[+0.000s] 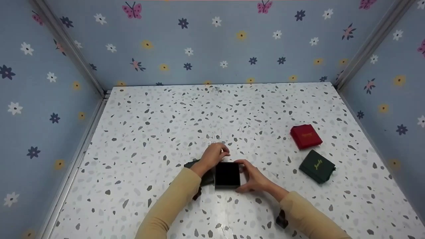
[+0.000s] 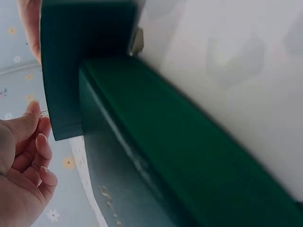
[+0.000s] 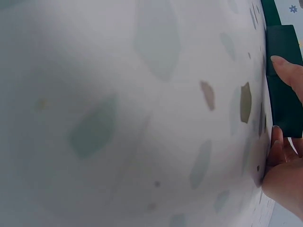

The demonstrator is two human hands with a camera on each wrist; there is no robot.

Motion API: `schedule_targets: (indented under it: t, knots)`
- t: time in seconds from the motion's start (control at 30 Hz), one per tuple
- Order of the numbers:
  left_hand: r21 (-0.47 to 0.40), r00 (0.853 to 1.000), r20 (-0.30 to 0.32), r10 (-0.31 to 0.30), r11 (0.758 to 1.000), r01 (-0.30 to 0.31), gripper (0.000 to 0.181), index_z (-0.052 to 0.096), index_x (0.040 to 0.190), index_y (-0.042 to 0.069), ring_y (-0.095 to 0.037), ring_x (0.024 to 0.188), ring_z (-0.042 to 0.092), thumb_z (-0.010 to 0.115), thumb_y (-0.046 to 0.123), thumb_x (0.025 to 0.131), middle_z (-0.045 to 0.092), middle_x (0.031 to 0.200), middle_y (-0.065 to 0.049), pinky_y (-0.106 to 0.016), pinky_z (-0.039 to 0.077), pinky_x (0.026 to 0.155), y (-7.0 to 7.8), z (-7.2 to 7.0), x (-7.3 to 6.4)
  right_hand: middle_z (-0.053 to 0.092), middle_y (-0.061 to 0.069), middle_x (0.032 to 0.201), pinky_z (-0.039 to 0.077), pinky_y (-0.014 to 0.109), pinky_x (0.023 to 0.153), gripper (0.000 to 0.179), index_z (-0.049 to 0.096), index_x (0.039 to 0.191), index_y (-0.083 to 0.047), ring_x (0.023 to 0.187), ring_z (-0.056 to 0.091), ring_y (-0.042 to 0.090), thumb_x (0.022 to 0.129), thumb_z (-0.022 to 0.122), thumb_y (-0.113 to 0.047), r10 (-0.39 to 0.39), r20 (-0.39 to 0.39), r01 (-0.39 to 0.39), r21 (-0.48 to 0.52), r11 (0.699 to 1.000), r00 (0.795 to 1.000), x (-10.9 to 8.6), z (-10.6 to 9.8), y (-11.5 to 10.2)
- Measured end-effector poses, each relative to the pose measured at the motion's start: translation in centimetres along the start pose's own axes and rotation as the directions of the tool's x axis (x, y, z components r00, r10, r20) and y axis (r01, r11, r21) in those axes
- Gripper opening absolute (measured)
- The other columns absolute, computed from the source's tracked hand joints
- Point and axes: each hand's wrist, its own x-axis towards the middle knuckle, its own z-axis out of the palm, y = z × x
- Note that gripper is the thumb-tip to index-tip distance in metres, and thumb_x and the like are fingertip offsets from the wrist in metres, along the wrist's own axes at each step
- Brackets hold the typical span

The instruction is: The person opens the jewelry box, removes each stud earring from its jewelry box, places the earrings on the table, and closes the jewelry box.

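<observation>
A small square box [image 1: 227, 175] with a black inside and dark green sides sits open-topped on the speckled table. My right hand [image 1: 254, 178] grips its right side, the thumb at the near corner and fingers at the far corner. Just above the box's far left edge, my left hand [image 1: 214, 156] pinches a tiny, thin, shiny piece [image 2: 43, 112] between thumb and fingertip; its kind is too small to tell. Left of the box lies a dark green lid [image 2: 142, 179] with gold lettering, partly hidden in the head view by the left forearm.
To the right lie a red box [image 1: 306, 136] and a dark green box [image 1: 317, 166], both with gold lettering. Faint thin lines show on the table [image 1: 166, 119] beyond the left hand. Flower-patterned walls [image 1: 212, 43] stand at the back and both sides.
</observation>
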Motion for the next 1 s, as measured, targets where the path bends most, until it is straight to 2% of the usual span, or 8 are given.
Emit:
schedule_targets:
  t: [0.23,0.43,0.6,0.8,1.0]
  knots:
    - [-0.007,0.996,0.011,-0.084,0.996,0.084,0.008,0.069,0.081,0.004,-0.014,0.065,0.055,0.064,0.011,0.081,0.064,0.079,-0.005,-0.026,0.045,0.062,-0.5,-0.1,1.1,0.046,0.021,0.113,0.038,0.045,0.079,0.085,0.034,0.125,0.008,0.091,0.048,0.033,0.055,0.081,0.002,0.003,0.010,-0.003,0.008,1.000,1.000,0.0,0.0,0.0]
    - [0.007,0.997,0.013,-0.075,0.997,0.075,0.010,0.069,0.083,0.002,-0.017,0.072,0.058,0.063,0.010,0.081,0.065,0.081,-0.006,-0.029,0.046,0.066,-0.7,-0.1,1.9,0.046,0.022,0.113,0.038,0.045,0.080,0.085,0.034,0.125,0.008,0.092,0.048,0.033,0.055,0.081,0.001,0.005,0.007,-0.005,-0.002,1.000,1.000,0.0,0.0,-0.2]
    - [0.024,0.993,0.038,-0.115,0.993,0.114,0.011,0.069,0.083,0.002,-0.020,0.076,0.058,0.063,0.011,0.081,0.065,0.082,-0.006,-0.031,0.045,0.070,-0.9,0.0,2.5,0.047,0.021,0.112,0.037,0.045,0.081,0.086,0.034,0.126,0.007,0.092,0.048,0.033,0.055,0.081,0.000,0.016,0.007,-0.016,-0.005,1.000,1.000,0.0,0.0,-0.3]
    - [0.088,0.984,0.059,-0.168,0.983,0.162,0.011,0.069,0.081,0.003,-0.022,0.078,0.057,0.064,0.013,0.081,0.064,0.081,-0.006,-0.031,0.045,0.073,-1.2,0.2,3.0,0.047,0.021,0.113,0.035,0.045,0.085,0.086,0.033,0.126,0.007,0.093,0.047,0.033,0.055,0.081,0.002,0.018,0.013,-0.018,0.007,1.000,1.000,0.0,-0.1,-0.3]
    - [0.102,0.982,0.058,-0.181,0.979,0.174,0.009,0.069,0.080,0.002,-0.022,0.079,0.058,0.065,0.011,0.080,0.064,0.080,-0.007,-0.032,0.045,0.073,-1.5,0.3,3.3,0.046,0.021,0.113,0.035,0.045,0.084,0.086,0.033,0.126,0.007,0.093,0.047,0.033,0.055,0.081,0.002,0.034,0.010,-0.034,0.022,0.999,0.999,-0.1,-0.1,-0.3]
